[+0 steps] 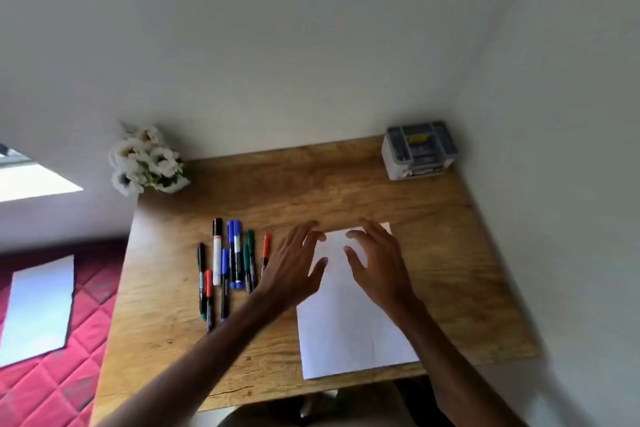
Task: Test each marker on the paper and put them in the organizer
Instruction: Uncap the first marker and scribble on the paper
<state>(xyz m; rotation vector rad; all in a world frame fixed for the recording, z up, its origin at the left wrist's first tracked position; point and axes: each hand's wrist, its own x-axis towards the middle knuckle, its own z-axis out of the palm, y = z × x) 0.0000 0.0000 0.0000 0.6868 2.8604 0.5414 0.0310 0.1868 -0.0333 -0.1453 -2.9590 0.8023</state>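
at the far left a white sheet (38, 308) lies on a red quilted surface (86, 340), off the table. a bunch of white flowers (147, 159) stands at the far left corner of the wooden table (346, 191), against the wall.

the markers (228, 263) lie in a loose row on the left half of the table, roughly side by side and pointing away from the person. among them are a thin black one (201, 274), a thick white-bodied one with a black cap (217, 250), several blue ones, green ones and a red-capped one (266, 250) nearest the paper. all are capped and none is held.

the left hand (294, 263) is just right of the markers, fingers spread and straight, grasping nothing, its fingertips over the paper's far left edge. the paper (349, 322) lies flat, its near edge at the table's front. the right hand (377, 260) is over the paper's far end, fingers also spread and relaxed, grasping nothing. whether either hand touches the sheet i cannot tell.

the organizer (419, 149), a small grey box with compartments, stands in the far right corner, well apart from the markers.
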